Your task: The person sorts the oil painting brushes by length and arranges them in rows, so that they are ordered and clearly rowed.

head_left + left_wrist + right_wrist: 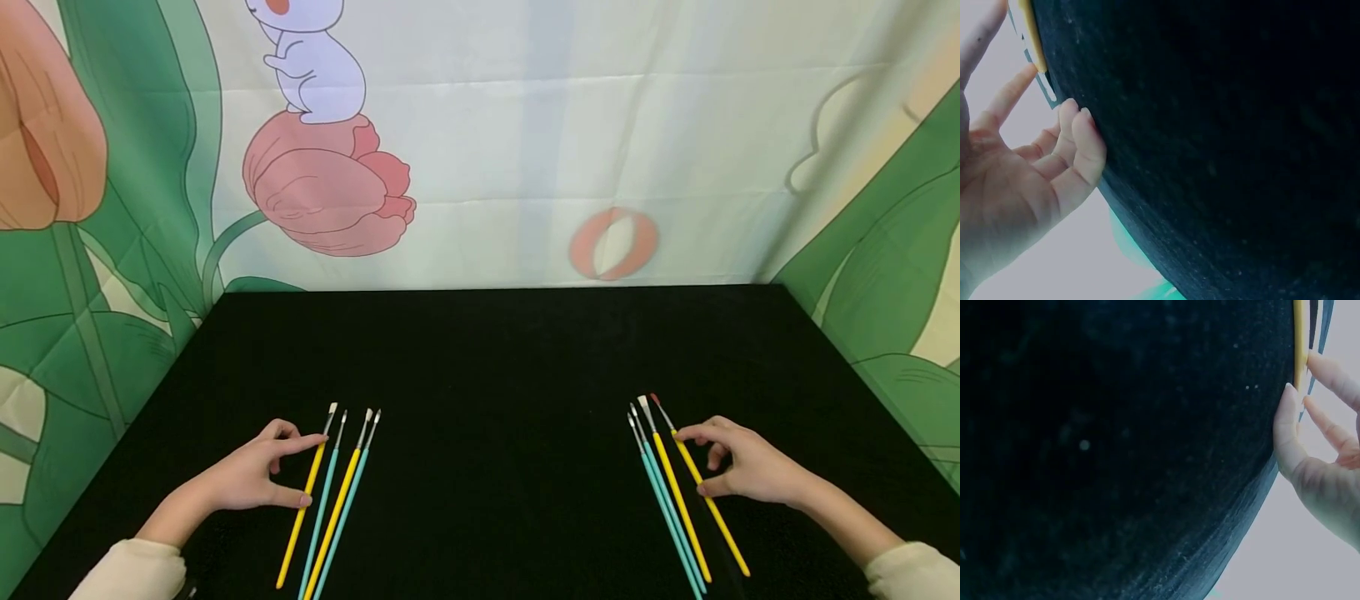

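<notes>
Where the left hand rests: the left hand point(251, 471) is spread, its straight forefinger touching the outermost left yellow brush point(291, 546) near the metal collar and its thumb touching farther down the handle, with a wide gap between the two.
Left hand's other fingers: bent towards the palm, they hold nothing; the left wrist view shows them beside the brush, apart from its handle.
Where the right hand rests: the right hand point(750, 462) is likewise spread, forefinger at the upper handle of the red-tipped yellow brush point(726, 533), thumb lower down on the same handle.
Firmness of touch: neither hand's fingers wrap round a handle; how hard they press, I cannot tell.
Left group, outer to inner: the touched yellow brush with pale bristles, then a slim teal brush point(321, 517), an inner yellow brush point(351, 467) and an inner teal brush point(360, 467), the last two side by side.
Right group, outer to inner: the red-tipped brush, a pale-tipped yellow brush point(679, 500), then two teal brushes point(667, 517) close together.
Brush direction: bristles point away from the person, handle ends towards the near edge.
Black table point(495, 458): it bears both groups, which lie well apart.
Sleeves point(915, 571): pale cuffs at both wrists.
Backdrop point(480, 167): printed cloth with tulips, behind the table.
</notes>
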The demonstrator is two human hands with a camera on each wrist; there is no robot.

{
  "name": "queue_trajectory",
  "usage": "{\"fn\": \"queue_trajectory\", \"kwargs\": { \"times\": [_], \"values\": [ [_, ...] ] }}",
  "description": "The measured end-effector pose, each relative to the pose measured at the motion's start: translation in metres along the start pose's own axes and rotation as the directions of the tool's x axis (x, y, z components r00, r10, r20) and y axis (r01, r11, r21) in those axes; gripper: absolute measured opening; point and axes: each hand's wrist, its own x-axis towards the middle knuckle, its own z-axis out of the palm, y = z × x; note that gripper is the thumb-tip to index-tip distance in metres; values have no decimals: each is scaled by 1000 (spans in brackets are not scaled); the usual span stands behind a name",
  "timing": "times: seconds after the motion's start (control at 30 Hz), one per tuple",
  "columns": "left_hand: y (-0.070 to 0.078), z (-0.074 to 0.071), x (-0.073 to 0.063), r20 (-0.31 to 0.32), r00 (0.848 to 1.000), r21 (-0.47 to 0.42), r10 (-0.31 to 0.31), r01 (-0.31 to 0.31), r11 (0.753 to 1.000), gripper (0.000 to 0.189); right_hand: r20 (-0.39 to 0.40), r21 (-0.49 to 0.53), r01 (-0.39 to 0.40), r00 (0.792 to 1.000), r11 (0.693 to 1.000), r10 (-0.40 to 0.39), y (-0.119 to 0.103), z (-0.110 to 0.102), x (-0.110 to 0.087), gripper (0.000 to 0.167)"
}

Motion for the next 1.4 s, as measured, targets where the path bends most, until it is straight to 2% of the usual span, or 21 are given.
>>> {"fn": "queue_trajectory", "kwargs": {
  "times": [0.2,0.5,0.7,0.97,1.17,1.3,1.4],
  "values": [
    [3,-1,3,18,1000,33,-5,4,999,81,17,16,-3,1000,1000,2,0,-1,0,68],
    [1,-7,3,54,998,-20,-38,39,999,83,19,4,30,999,1000,-30,3,-3,0,61],
    [6,-7,2,57,997,-28,-54,55,998,83,18,-15,37,999,999,-36,1,-6,2,59],
    [11,-9,5,80,997,12,-22,21,1000,79,7,-62,24,1000,998,-24,-2,-7,3,58],
    [12,-6,7,47,999,21,0,-1,1000,74,-23,-100,17,1000,995,-19,-1,-3,5,57],
    [11,-3,9,21,1000,30,-14,13,999,71,-27,-113,8,1000,994,-11,0,-2,6,57],
    [12,-3,10,24,999,28,-26,25,999,71,-26,-108,0,1000,994,-3,0,-2,5,56]
  ]
}}
